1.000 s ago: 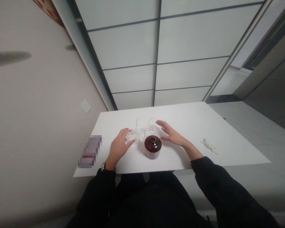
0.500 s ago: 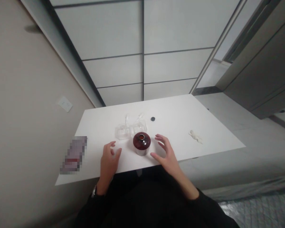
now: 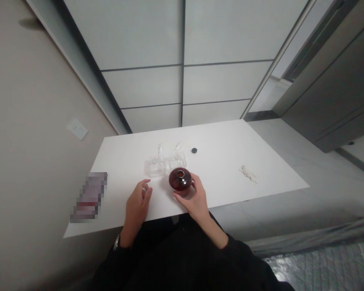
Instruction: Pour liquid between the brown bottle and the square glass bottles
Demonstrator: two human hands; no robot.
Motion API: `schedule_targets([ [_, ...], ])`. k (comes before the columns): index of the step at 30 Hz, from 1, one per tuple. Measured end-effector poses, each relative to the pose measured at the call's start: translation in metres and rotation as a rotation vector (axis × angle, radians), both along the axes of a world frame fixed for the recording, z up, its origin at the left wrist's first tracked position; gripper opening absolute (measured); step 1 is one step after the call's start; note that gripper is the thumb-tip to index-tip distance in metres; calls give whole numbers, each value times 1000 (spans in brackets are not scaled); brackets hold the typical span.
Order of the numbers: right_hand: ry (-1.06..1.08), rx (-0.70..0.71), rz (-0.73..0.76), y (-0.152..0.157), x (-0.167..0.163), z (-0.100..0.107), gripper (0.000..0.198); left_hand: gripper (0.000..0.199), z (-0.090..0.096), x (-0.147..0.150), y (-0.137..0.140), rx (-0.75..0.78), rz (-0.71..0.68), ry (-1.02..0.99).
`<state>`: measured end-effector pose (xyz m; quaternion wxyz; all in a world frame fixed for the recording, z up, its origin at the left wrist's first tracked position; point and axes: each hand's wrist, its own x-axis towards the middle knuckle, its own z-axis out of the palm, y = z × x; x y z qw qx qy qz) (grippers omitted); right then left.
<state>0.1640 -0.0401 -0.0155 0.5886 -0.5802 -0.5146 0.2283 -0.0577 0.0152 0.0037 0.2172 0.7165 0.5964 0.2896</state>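
A squat, dark red, glossy jar (image 3: 180,179) with a round opening at its top stands upright near the table's front edge. My right hand (image 3: 197,200) curls around its right and front side, thumb in front, fingers partly hidden behind it. To the left of the jar, my left hand (image 3: 137,201) holds nothing; its fingers are curved, with a gap between thumb and index finger. Two clear plastic containers (image 3: 154,167) (image 3: 176,161) are just behind the jar. A small round black cap (image 3: 194,150) lies farther back.
The white table (image 3: 218,161) also bears a knotted pale cord (image 3: 248,173) on the right and a pixelated flat item (image 3: 89,197) on the left. Small whitish pieces (image 3: 160,148) sit behind the containers. A wall (image 3: 33,141) borders the left, sliding panels (image 3: 145,85) the back.
My right hand has moved left and closed around the jar. My left hand stays beside it, its fingers drawn slightly closer together. The view has shifted slightly.
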Motion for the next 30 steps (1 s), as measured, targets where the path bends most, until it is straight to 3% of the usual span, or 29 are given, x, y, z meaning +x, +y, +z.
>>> schedule_targets([
  [6,-8,-54,13,-6,23,1,73,48,1,0,2,-22,2,6],
  [12,-12,-65,-102,-8,59,1,70,47,2,0,2,-22,-8,6],
  [25,55,-79,-123,81,122,0,83,44,5,-1,3,-37,-21,20],
  [30,28,-87,-67,81,129,-4,94,47,6,0,4,-41,-17,37],
])
